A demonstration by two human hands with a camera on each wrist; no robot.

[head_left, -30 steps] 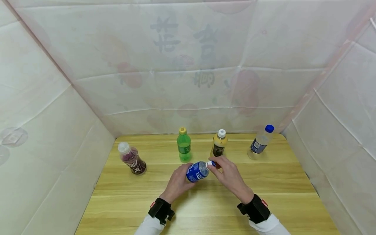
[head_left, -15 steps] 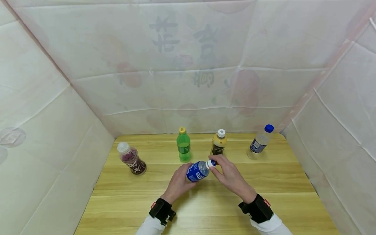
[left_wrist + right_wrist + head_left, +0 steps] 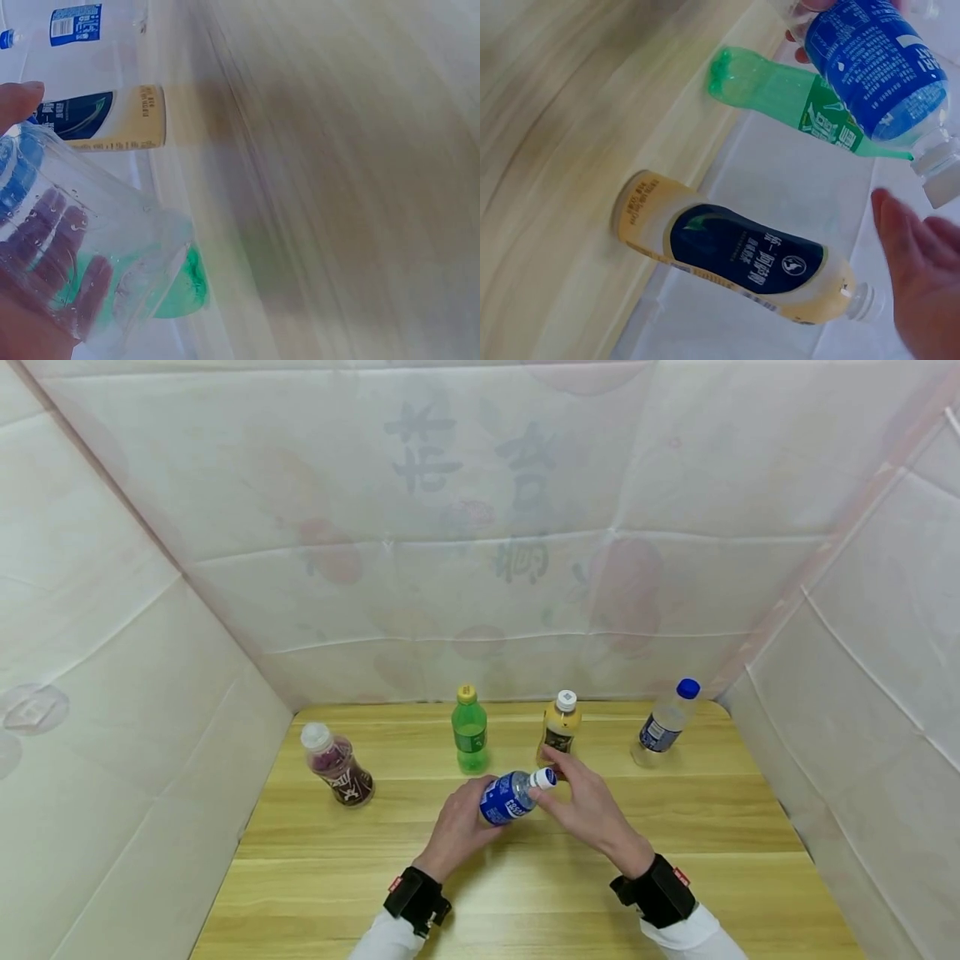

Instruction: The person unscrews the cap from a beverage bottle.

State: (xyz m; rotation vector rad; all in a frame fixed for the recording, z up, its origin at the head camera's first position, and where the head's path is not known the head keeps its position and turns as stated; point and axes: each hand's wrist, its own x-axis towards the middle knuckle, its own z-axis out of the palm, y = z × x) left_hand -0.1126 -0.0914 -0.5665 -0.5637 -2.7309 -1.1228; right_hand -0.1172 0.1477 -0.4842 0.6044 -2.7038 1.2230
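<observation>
My left hand (image 3: pixel 459 820) grips a clear plastic bottle with a blue label (image 3: pixel 507 799), tilted so that its neck points to the right and up. In the left wrist view the bottle's see-through lower body (image 3: pixel 112 217) shows droplets, with fingers visible through it. A white cap (image 3: pixel 939 171) sits at the bottle's neck. My right hand (image 3: pixel 588 810) is beside that cap, its fingers loosely extended; in the right wrist view a gap shows between fingertips and cap. Behind the right hand stands a milk tea bottle (image 3: pixel 742 251) with yellowish contents and a dark label.
A green bottle with a yellow cap (image 3: pixel 470 735) stands behind the held bottle. To the left is a purple-brown bottle with a white cap (image 3: pixel 339 766), and at the back right a clear bottle with a blue cap (image 3: pixel 660 727). Pale cloth walls (image 3: pixel 480 585) surround the wooden table (image 3: pixel 525 893).
My right fingers were pinching the white cap a second ago; they have now spread away from it. The held bottle has shifted slightly to the right in my left hand's grip.
</observation>
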